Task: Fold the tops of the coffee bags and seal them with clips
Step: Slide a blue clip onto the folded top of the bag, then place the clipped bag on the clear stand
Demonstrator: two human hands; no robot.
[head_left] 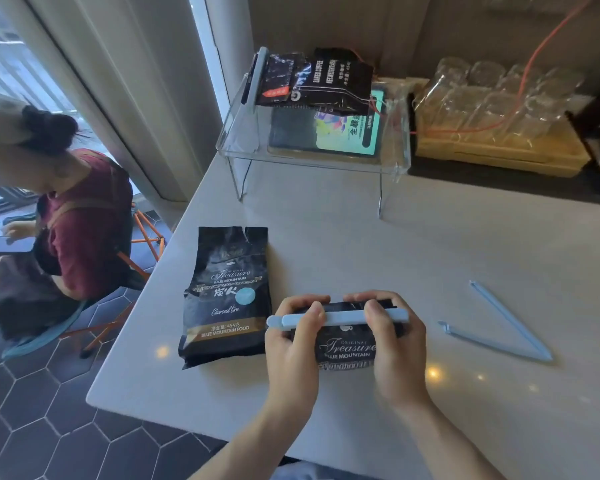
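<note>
The pale, smooth table [430, 244] carries everything. Toward its left edge an unclipped coffee bag [227, 292] of crinkled black foil lies flat, long axis pointing away, nearer the left hand [293, 336]. At the near edge, both hands press a slim blue clip [340, 318] crosswise over the folded top of a second bag [347, 346]; the right hand [395, 336] pinches its far end. An open spare clip [499, 327] lies right, apart.

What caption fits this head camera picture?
Both hands press a blue clip onto a folded coffee bag.
</note>
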